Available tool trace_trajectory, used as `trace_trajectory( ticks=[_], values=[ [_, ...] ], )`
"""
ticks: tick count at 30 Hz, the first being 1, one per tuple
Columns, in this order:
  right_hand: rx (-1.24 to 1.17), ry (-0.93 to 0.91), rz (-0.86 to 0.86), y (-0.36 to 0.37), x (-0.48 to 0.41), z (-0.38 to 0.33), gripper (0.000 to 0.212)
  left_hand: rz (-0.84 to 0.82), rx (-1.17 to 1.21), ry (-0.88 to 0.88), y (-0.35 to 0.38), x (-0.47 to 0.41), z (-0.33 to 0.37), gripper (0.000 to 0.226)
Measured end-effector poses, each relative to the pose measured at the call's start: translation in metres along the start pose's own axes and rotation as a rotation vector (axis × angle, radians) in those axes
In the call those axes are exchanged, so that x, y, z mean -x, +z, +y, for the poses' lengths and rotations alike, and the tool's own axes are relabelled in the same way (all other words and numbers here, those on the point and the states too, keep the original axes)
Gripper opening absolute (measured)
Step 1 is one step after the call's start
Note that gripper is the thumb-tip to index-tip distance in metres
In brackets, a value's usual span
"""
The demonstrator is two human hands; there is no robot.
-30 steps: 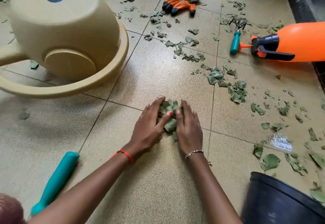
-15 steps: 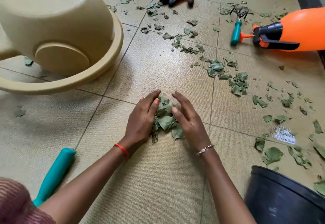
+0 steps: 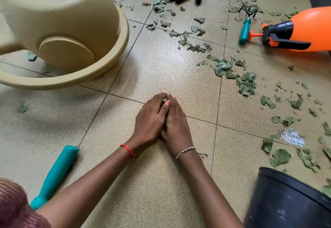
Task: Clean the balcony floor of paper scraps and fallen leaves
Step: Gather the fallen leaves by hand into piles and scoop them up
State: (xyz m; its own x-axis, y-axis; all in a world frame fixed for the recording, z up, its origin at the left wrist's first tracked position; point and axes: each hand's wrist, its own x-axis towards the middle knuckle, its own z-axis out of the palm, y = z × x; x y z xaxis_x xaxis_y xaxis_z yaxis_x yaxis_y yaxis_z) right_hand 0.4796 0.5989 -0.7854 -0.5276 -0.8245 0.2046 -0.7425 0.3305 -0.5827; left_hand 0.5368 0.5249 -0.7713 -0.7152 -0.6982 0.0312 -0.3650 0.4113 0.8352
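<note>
L hand [image 3: 149, 118] & R hand [image 3: 176, 123] cupped together on floor tile [image 3: 161, 66], fingers curled round leaf pile [image 3: 164, 100], mostly hidden btwn palms; loose leaf scraps [image 3: 246, 84] & paper scrap [image 3: 293, 136] lie to R, near black pot [image 3: 286, 201].

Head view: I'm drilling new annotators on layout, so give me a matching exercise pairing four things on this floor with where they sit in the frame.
Things
1. beige watering can
2. orange spray bottle
3. black pot
4. gathered leaves

Places
A. lower right corner
B. cupped between the left hand and the right hand
C. upper left
D. upper right edge

Pairs: 1-C, 2-D, 3-A, 4-B
</note>
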Motion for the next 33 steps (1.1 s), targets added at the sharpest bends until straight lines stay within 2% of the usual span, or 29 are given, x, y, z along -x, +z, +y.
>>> trace_trajectory(
  ticks=[2, 6, 9, 12, 14, 16, 18, 21, 22, 24, 26, 28, 30, 32, 33],
  values=[
    [-0.256, 0.073, 0.023, 0.000, -0.003, -0.012, 0.063, 0.053, 0.181, -0.077, 0.001, 0.002, 0.007, 0.049],
    [-0.771, 0.274, 0.088, 0.000, -0.006, -0.031, 0.056, 0.164, 0.785, -0.272, 0.001, 0.003, 0.020, 0.015],
    [-1.101, 0.449, 0.099, 0.001, -0.003, -0.047, 0.052, 0.175, 0.970, -0.360, -0.003, 0.003, 0.024, 0.026],
    [-1.327, 0.517, 0.139, -0.001, 0.000, -0.060, 0.047, 0.169, 1.172, -0.440, -0.009, 0.004, 0.024, 0.030],
    [-1.223, 0.462, 0.155, 0.000, 0.000, -0.069, 0.037, 0.166, 1.316, -0.507, -0.015, 0.005, 0.022, 0.032],
    [-0.980, 0.387, 0.154, 0.005, 0.000, -0.076, 0.041, 0.195, 1.397, -0.505, -0.021, 0.006, 0.018, 0.033],
    [-0.762, 0.328, 0.113, 0.010, -0.002, -0.082, 0.037, 0.231, 1.479, -0.514, -0.026, 0.007, 0.011, 0.033],
    [-0.593, 0.281, 0.014, 0.014, -0.007, -0.087, 0.031, 0.243, 1.624, -0.533, -0.034, 0.010, 0.005, 0.022],
    [-0.539, 0.255, -0.017, 0.015, -0.009, -0.089, 0.033, 0.231, 1.689, -0.530, -0.035, 0.012, 0.004, 0.022],
    [-0.403, 0.196, -0.085, 0.014, -0.013, -0.089, 0.038, 0.175, 1.831, -0.501, -0.036, 0.015, 0.005, 0.036],
    [-0.287, 0.128, -0.134, 0.013, -0.018, -0.086, 0.043, 0.077, 1.971, -0.482, -0.035, 0.017, 0.005, 0.034],
    [-0.246, 0.067, -0.146, 0.013, -0.022, -0.083, 0.049, 0.062, 1.976, -0.479, -0.035, 0.019, 0.005, 0.032],
    [-0.293, 0.020, -0.122, 0.014, -0.024, -0.085, 0.059, 0.114, 1.899, -0.500, -0.037, 0.017, 0.004, 0.039],
    [-0.452, 0.004, -0.080, 0.014, -0.024, -0.088, 0.068, 0.177, 1.825, -0.515, -0.040, 0.016, 0.001, 0.042],
    [-0.562, 0.014, -0.058, 0.012, -0.025, -0.088, 0.070, 0.222, 1.779, -0.516, -0.041, 0.015, 0.000, 0.031]
  ],
)
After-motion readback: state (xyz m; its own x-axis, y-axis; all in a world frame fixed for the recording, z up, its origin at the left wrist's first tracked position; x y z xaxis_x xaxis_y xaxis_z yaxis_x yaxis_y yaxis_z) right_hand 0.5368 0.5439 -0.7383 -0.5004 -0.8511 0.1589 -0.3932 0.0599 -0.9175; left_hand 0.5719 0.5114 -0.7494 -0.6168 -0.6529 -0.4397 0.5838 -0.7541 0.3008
